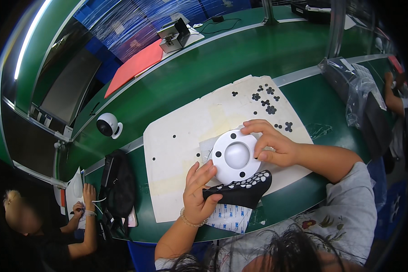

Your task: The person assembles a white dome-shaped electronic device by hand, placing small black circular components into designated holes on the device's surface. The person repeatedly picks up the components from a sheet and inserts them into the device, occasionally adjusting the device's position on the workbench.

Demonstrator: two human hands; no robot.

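Note:
A white round ring-shaped part (221, 168), with a domed centre and several black dots on its rim, is between my two hands above the cardboard. My left hand (197, 192) grips its left lower edge with the fingers, the thumb lower down by a black curved piece. That black piece (231, 196) bears rows of white round spots and tilts below the white part. Curled over the right side of the ring, my right hand (276, 146) holds its top edge with the fingers; the thumb lies at a black dot there. A printed white sheet (231, 218) lies beneath.
Pale cardboard (177, 131) covers the green bench, with loose black dots and dot clusters (270, 109) at its far right. A black-and-white camera (108, 124) stands on the conveyor. A black bag (118, 181) and a co-worker's hands (88, 195) are at left; plastic-wrapped stock (358, 86) lies right.

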